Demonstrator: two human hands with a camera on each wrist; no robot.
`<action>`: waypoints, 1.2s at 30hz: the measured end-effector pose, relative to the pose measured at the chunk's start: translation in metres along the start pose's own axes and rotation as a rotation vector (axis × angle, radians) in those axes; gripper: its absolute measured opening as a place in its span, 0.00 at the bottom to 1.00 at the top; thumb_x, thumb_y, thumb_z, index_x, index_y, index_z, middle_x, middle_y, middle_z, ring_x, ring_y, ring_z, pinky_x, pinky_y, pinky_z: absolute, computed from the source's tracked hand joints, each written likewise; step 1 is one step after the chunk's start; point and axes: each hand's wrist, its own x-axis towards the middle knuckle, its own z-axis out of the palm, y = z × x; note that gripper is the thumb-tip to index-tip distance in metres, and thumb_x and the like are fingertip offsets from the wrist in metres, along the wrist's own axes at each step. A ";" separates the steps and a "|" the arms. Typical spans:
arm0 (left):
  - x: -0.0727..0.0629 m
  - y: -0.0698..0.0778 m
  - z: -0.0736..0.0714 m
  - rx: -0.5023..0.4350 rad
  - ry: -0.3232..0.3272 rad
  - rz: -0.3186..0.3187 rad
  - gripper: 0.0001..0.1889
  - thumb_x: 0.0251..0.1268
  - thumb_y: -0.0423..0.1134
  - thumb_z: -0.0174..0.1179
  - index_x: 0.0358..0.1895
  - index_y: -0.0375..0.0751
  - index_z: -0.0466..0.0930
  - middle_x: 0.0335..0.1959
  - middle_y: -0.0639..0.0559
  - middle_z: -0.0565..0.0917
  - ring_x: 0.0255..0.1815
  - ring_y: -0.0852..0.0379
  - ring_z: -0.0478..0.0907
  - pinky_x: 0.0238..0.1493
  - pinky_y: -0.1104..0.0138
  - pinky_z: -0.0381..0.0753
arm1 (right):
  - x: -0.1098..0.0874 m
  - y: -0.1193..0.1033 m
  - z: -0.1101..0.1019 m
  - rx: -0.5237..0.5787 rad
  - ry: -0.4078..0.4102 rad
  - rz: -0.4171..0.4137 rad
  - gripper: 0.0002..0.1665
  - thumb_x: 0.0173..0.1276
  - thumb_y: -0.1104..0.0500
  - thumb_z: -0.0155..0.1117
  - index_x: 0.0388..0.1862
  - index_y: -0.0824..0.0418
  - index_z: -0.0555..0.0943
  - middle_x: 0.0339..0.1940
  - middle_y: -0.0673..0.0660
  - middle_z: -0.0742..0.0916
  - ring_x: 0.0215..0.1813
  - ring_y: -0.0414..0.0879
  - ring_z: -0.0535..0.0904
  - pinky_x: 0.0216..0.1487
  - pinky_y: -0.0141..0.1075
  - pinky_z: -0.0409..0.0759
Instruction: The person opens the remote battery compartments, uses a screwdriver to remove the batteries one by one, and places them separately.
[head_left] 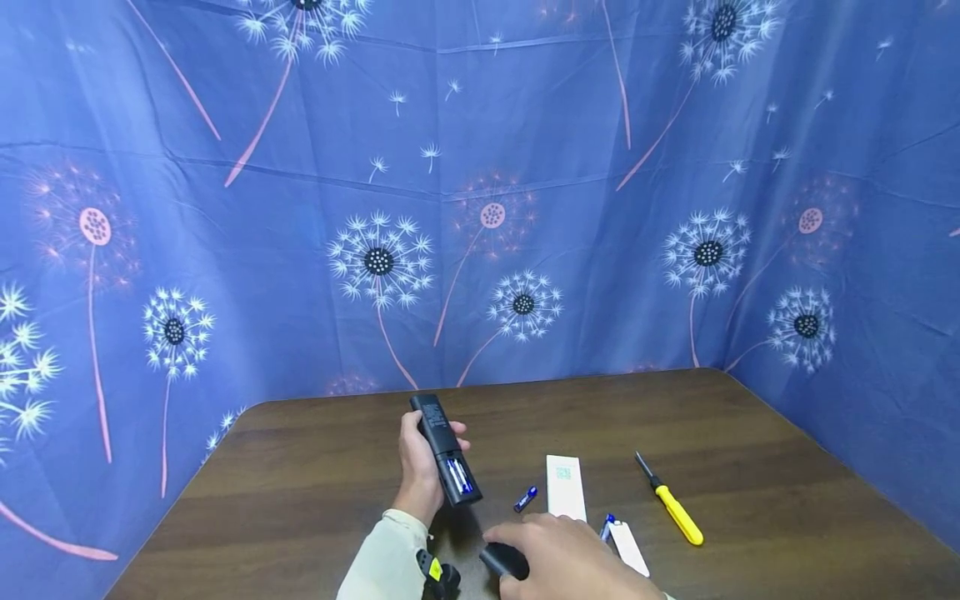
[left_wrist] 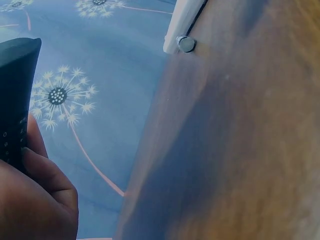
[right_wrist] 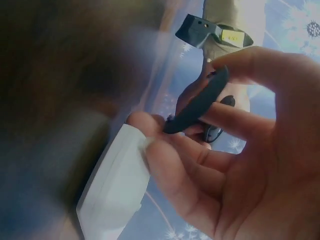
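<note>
A black remote control [head_left: 442,446] lies back-up in my left hand [head_left: 418,467], with the thumb along one edge and fingers round the other. Its battery bay is uncovered at the near end, and blue-and-silver batteries [head_left: 459,477] sit inside. Between thumb and fingers, my right hand [head_left: 573,558] pinches a curved black battery cover [right_wrist: 200,102], held nearer to me than the remote. In the right wrist view a white box [right_wrist: 117,185] overlaps the lower fingers of this hand. The left wrist view shows only part of the remote [left_wrist: 15,100] and the hand gripping it.
A loose blue battery [head_left: 526,499] lies left of the white box on the brown table [head_left: 300,483]. Another blue battery [head_left: 607,527] is beside a small white piece [head_left: 628,547]. Farther right rests a yellow-handled screwdriver [head_left: 678,512]. Blue dandelion-print cloth [head_left: 600,208] hangs behind.
</note>
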 end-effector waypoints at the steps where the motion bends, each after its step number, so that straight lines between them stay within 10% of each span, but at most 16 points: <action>1: -0.001 0.000 -0.001 0.004 0.001 0.001 0.31 0.78 0.55 0.29 0.74 0.38 0.51 0.34 0.44 0.86 0.24 0.54 0.83 0.29 0.64 0.77 | 0.000 0.001 0.002 -0.035 -0.001 -0.008 0.22 0.60 0.49 0.71 0.55 0.43 0.85 0.30 0.39 0.80 0.29 0.40 0.73 0.30 0.36 0.73; 36: -0.001 -0.001 0.002 0.042 -0.031 -0.008 0.31 0.81 0.53 0.30 0.75 0.34 0.48 0.36 0.42 0.86 0.23 0.55 0.82 0.28 0.65 0.77 | 0.008 -0.001 0.019 -0.538 -0.017 -0.140 0.25 0.55 0.40 0.77 0.50 0.46 0.84 0.33 0.47 0.83 0.26 0.37 0.74 0.28 0.34 0.78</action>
